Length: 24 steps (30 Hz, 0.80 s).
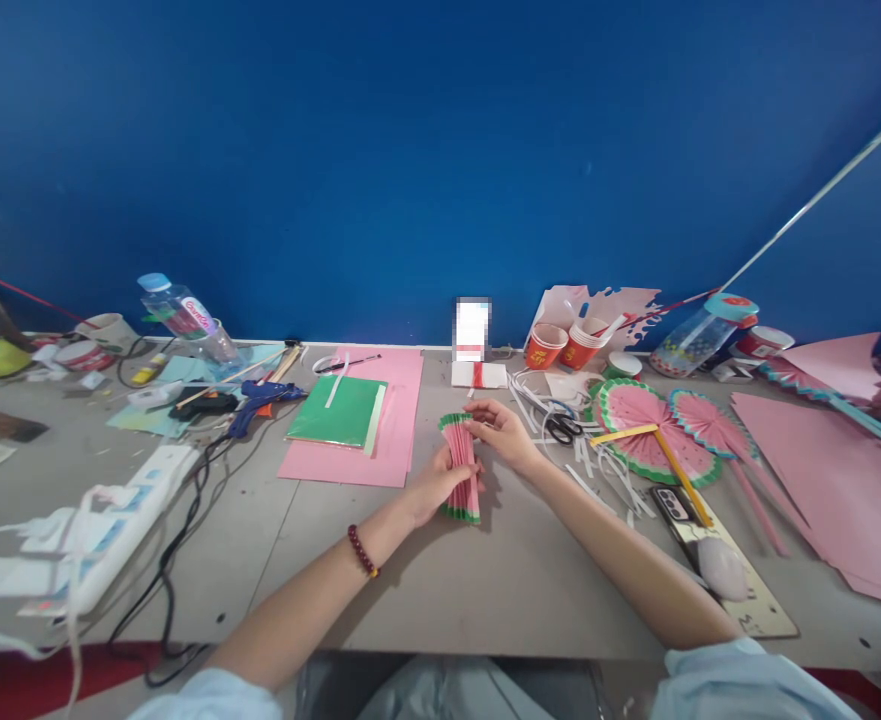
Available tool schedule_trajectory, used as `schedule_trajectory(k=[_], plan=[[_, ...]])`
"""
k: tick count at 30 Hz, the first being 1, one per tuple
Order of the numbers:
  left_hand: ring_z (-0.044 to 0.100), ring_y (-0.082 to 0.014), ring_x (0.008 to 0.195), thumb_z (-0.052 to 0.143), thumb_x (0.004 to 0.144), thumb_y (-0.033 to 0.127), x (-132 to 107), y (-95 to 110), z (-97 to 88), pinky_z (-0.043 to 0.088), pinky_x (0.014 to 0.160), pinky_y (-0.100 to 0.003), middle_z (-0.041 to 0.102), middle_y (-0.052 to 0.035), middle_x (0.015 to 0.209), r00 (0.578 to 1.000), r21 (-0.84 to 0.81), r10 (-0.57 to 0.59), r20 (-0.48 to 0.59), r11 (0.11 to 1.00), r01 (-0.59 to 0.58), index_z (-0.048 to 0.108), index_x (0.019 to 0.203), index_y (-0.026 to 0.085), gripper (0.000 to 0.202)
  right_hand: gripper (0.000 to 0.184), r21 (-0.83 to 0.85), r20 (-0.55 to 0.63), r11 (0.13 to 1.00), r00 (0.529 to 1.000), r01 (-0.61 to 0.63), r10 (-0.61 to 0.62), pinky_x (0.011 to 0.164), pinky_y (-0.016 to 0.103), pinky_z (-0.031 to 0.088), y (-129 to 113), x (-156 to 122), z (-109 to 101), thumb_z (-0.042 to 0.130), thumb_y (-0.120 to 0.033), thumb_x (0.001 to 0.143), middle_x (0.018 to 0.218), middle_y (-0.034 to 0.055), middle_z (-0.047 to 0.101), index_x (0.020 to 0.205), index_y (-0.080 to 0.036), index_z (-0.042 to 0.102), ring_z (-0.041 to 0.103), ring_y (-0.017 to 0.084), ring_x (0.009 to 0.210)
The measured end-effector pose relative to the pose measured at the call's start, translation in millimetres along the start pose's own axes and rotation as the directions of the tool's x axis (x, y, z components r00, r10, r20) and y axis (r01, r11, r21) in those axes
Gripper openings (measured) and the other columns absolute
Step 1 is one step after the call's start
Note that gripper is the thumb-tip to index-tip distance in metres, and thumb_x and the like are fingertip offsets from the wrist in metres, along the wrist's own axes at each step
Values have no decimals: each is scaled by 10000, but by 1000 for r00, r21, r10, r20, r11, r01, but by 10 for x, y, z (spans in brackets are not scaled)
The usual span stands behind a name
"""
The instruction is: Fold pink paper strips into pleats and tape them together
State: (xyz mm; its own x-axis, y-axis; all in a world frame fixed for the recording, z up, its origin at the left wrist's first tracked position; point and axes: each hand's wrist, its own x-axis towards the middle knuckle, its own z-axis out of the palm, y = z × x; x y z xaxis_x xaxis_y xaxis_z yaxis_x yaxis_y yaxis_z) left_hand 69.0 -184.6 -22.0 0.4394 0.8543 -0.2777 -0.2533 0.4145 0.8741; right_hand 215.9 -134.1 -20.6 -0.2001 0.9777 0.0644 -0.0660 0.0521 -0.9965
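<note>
A pleated pink paper strip with green ends (460, 462), folded like an accordion, lies at the middle of the grey table (500, 570). My left hand (434, 488) grips its near half from the left; a red bead bracelet (363, 551) is on that wrist. My right hand (501, 432) pinches its far end from the right. Both hands hold the same folded piece.
Pink sheets (391, 430) with green paper (339, 410) lie left. Scissors (560, 428), white strips, finished watermelon fans (646, 428), a ruler (740, 575), red cups (571, 345) and bottles sit right. A glue gun (256, 400) and power strip (129, 510) with cables lie left.
</note>
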Motion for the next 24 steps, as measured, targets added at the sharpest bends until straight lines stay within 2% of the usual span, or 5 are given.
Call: schedule_trajectory(k=[6, 13, 16, 20, 24], plan=[[570, -128, 559, 701, 697, 331, -40, 36, -8, 464, 508, -243, 549, 38, 625, 999, 47, -24, 47, 999, 22, 459, 1109, 179, 501, 341, 117, 75, 990, 995, -78, 69, 710, 289, 502, -9, -15, -6, 740, -374, 670, 869, 15, 630, 937, -212, 603, 588, 131, 760], [398, -54, 376, 718, 692, 387, -73, 77, 12, 390, 431, -190, 413, 106, 483, 995, -23, -61, 84, 998, 63, 461, 882, 198, 370, 416, 240, 251, 960, 964, -148, 86, 748, 285, 485, -32, -35, -76, 769, -345, 653, 908, 12, 650, 1017, -230, 602, 607, 133, 777], [461, -69, 408, 656, 736, 461, -71, 96, 22, 416, 436, -212, 485, 68, 577, 992, -128, -53, 116, 989, 68, 476, 838, 195, 337, 414, 245, 279, 956, 956, -159, 88, 761, 280, 470, -44, -26, -121, 776, -317, 649, 913, 9, 654, 1020, -234, 611, 605, 129, 780], [612, -153, 578, 635, 745, 485, -48, 111, 8, 480, 496, -268, 625, -35, 748, 999, -112, -52, 4, 992, 52, 546, 933, 166, 380, 397, 250, 247, 953, 963, -173, 109, 673, 244, 452, -54, 5, -172, 761, -337, 672, 841, 0, 644, 1023, -216, 620, 579, 104, 696], [623, -145, 649, 749, 662, 400, 9, 86, -61, 492, 588, -258, 643, -30, 760, 994, -55, 4, -112, 998, -10, 573, 943, 155, 412, 356, 289, 134, 941, 981, -176, 143, 540, 207, 406, -92, 27, -215, 768, -359, 658, 671, -51, 574, 947, -211, 621, 499, 65, 540]])
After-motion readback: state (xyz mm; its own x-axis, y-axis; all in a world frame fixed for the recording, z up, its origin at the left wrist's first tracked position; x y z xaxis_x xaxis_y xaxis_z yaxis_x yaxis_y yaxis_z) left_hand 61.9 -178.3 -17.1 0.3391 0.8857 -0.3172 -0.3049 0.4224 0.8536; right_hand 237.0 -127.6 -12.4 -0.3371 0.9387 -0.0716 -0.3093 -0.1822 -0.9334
